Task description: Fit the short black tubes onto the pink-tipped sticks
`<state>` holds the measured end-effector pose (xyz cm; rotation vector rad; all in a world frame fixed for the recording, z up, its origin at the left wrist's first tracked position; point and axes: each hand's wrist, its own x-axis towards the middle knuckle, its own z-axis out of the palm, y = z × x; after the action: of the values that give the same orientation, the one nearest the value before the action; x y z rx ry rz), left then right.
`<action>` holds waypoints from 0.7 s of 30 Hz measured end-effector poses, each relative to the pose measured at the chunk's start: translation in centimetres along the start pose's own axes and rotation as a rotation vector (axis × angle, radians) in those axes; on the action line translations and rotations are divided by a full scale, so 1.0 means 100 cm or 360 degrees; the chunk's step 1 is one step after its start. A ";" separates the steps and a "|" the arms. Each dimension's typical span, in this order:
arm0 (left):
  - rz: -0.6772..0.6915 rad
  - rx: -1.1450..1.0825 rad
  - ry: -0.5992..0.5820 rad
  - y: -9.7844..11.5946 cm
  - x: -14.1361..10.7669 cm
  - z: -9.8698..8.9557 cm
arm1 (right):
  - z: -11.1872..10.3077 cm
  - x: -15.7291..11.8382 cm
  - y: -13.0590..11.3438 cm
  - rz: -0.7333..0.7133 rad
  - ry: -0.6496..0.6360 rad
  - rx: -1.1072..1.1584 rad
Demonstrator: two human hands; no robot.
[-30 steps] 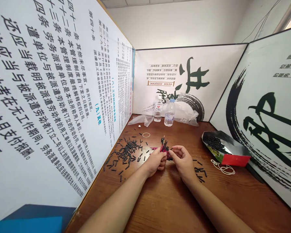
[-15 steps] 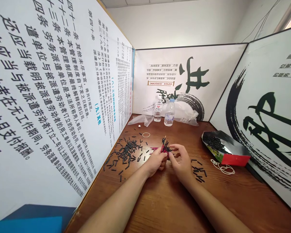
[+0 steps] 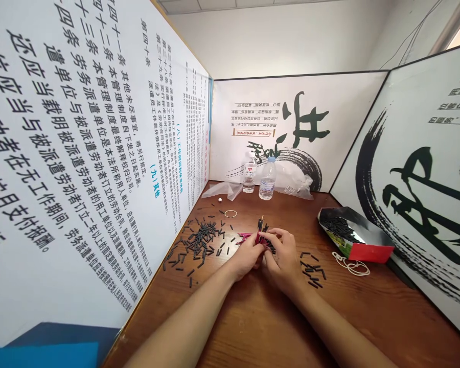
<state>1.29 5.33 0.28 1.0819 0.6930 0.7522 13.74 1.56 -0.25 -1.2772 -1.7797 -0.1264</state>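
My left hand (image 3: 249,255) is closed around a small upright bundle of thin dark sticks (image 3: 261,225) with pinkish-red lower parts. Against the bundle's right side, my right hand (image 3: 281,253) has its fingers bent, with thumb and fingertips close to the left thumb; what lies between them is too small to make out. Behind the hands, more thin pink-red sticks (image 3: 244,237) lie on the table, partly hidden. To the left is a scattered pile of short black pieces (image 3: 202,240). A smaller group of black pieces (image 3: 311,270) lies right of my right hand.
An open box (image 3: 368,235) of black pieces stands at the right, with white loops (image 3: 352,265) before it. Two water bottles (image 3: 267,181) and clear plastic bags (image 3: 224,190) are at the back. A rubber band (image 3: 230,213) lies behind the pile. Printed panels (image 3: 345,128) enclose the table.
My right hand has moved slightly left, closer to my left hand, and its fingers are drawn in more around the bundle. The bundle shows less above the left hand.
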 end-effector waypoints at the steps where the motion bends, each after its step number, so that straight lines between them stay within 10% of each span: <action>1: -0.0002 -0.0008 -0.0008 -0.001 0.001 0.000 | -0.001 0.000 0.000 0.0000 0.0019 0.0014; 21: -0.0035 -0.0218 -0.0137 0.003 0.000 -0.004 | 0.000 0.003 0.007 0.0224 0.0116 0.0250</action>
<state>0.91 5.61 0.41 0.9746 0.5713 0.7197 14.28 2.04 -0.28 -1.2635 -1.5996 0.0447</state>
